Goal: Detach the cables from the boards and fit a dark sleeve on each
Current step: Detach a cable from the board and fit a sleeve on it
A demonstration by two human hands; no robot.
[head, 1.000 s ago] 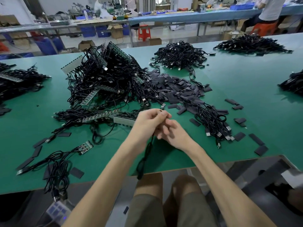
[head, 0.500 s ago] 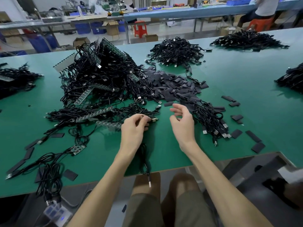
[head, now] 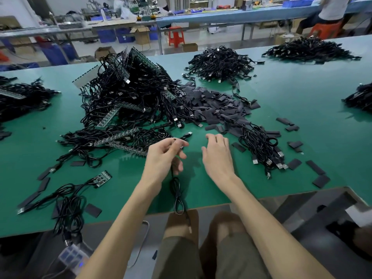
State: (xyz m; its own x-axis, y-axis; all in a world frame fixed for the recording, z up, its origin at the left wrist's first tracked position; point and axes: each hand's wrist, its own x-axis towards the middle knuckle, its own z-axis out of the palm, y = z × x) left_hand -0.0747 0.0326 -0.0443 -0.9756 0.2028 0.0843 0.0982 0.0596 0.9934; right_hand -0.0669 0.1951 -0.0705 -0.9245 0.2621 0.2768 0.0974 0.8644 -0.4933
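My left hand (head: 164, 156) pinches the end of a thin black cable (head: 177, 196), which hangs in a loop over the table's near edge. My right hand (head: 218, 156) hovers empty beside it, fingers loosely curled, stretched toward the dark sleeves (head: 217, 105) heaped in the middle. A big tangle of cables still joined to green boards (head: 128, 97) lies to the left of the sleeves. A board strip (head: 128, 148) lies just left of my left hand. A bunch of loose cables with USB plugs (head: 261, 146) sits to the right of my right hand.
Single sleeves (head: 316, 168) are scattered at the right front. A small board with cables (head: 102, 176) lies at the left front. More cable heaps (head: 219, 63) sit at the back, left and right on the green table (head: 302, 97). A person sits at a far bench.
My hands were together on the cable end a second ago. They came apart: the right hand let go and moved forward toward the sleeves, while the left keeps the cable.
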